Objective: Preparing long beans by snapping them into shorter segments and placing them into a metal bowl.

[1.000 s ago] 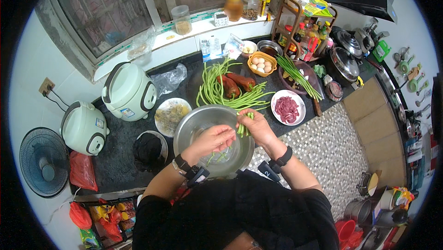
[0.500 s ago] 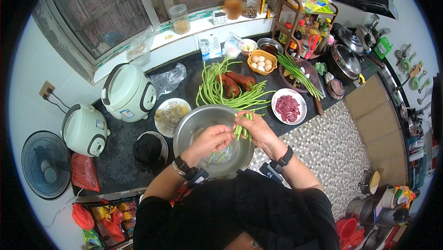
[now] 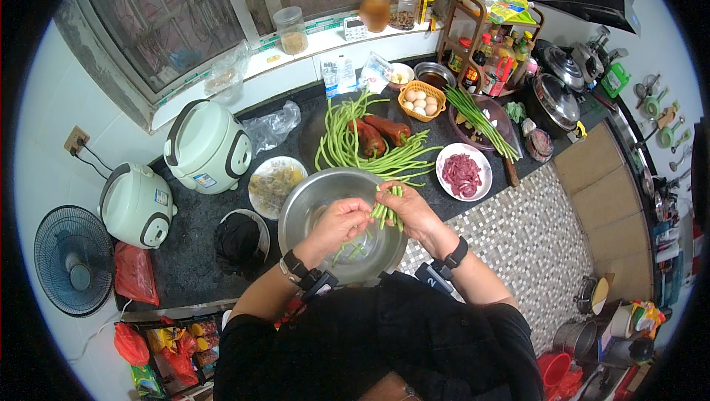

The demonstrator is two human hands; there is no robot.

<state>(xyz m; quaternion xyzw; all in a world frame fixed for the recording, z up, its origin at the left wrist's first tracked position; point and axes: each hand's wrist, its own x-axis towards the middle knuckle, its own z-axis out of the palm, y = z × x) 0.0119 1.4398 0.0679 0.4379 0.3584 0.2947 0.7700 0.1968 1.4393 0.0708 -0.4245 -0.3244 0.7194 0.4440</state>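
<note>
Over a steel basin (image 3: 294, 201) my right hand (image 3: 414, 210) is closed round a small bunch of green long beans (image 3: 385, 214). Close on its left, my left hand (image 3: 342, 223) is closed with thumb and fingertips pinched together beside the bunch; what they hold, if anything, is too small to make out. A few short bean pieces (image 3: 347, 251) lie at the bottom of the basin. Just beyond its rim is a heap of whole long beans (image 3: 336, 131), with red peppers (image 3: 388, 129) among them.
A plate of sliced raw meat (image 3: 464, 172) stands right of the beans, near the counter's edge. Behind are a basket of eggs (image 3: 421, 101) and spring onions (image 3: 481, 121) across a bowl. Left are a dish of pale food (image 3: 274, 185), a black-lined bin (image 3: 240, 240) and rice cookers (image 3: 207, 148).
My hands stay almost in place over the basin. The bean bunch in my right hand is tilted slightly differently, and the view has shifted a little.
</note>
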